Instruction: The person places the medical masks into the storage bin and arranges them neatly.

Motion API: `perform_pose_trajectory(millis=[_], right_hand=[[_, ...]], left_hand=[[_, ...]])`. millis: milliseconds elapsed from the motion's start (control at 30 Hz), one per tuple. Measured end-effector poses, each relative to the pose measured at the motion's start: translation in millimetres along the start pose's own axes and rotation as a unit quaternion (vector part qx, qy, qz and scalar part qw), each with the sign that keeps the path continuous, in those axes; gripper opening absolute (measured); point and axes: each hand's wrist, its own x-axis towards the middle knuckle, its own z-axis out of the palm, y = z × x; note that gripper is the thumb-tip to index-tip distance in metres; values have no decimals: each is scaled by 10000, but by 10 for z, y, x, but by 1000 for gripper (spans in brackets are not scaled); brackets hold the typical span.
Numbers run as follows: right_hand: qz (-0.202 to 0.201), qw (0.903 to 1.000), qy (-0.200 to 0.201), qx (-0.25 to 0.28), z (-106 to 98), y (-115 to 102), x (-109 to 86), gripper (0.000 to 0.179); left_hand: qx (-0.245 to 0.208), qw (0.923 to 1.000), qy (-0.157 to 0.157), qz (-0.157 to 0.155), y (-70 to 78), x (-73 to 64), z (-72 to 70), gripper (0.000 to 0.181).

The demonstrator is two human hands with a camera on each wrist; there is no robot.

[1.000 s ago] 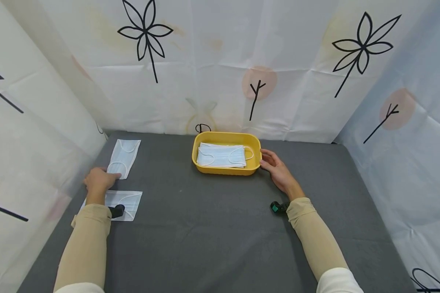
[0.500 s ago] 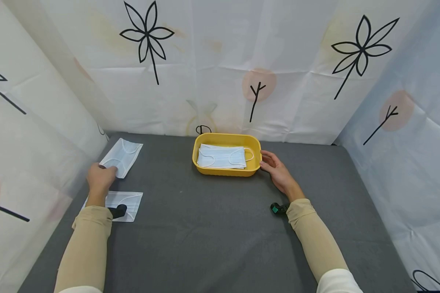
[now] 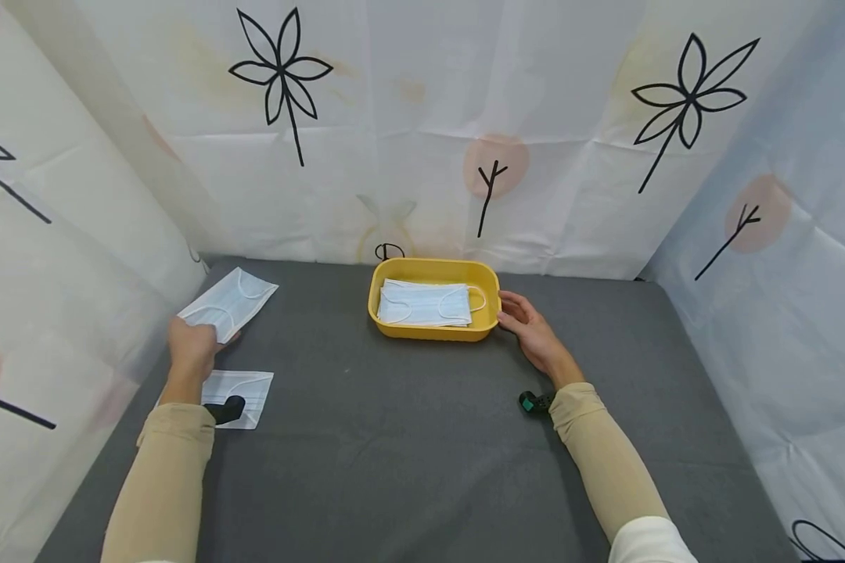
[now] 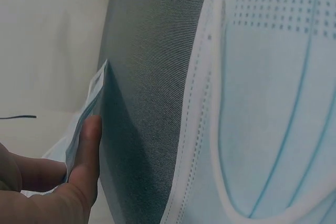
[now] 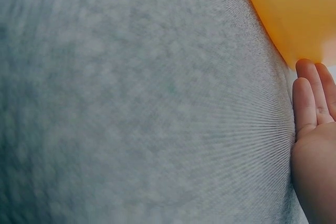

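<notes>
At the far left, my left hand [image 3: 193, 344] pinches a light-blue face mask [image 3: 232, 301] by its near end. In the left wrist view the mask [image 4: 86, 106] stands tilted off the cloth between thumb and finger. A second face mask [image 3: 253, 391] lies flat beneath my left wrist, partly covered by it; its ear loop shows large in the left wrist view. My right hand [image 3: 535, 336] touches the right end of a yellow tray [image 3: 433, 334] with fairly straight fingers [image 5: 310, 85]. Inside the tray lie stacked face masks [image 3: 422, 303].
A dark grey cloth [image 3: 394, 453] covers the table. White patterned curtains [image 3: 422, 117] stand at the back and both sides, close to the left hand. Black wrist devices [image 3: 535, 402] are worn on both arms.
My left hand has lifted the far mask off the cloth and turned it, its near end swinging left. The right hand and the tray have stayed in place.
</notes>
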Motion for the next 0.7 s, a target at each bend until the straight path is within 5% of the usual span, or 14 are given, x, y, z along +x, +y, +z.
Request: perform_pose_trajectory(millis=[700], right_hand=[[-24, 10000, 60, -61, 21, 30, 9, 61]], left_hand=[[110, 9949, -601, 803, 219, -174, 133, 63]])
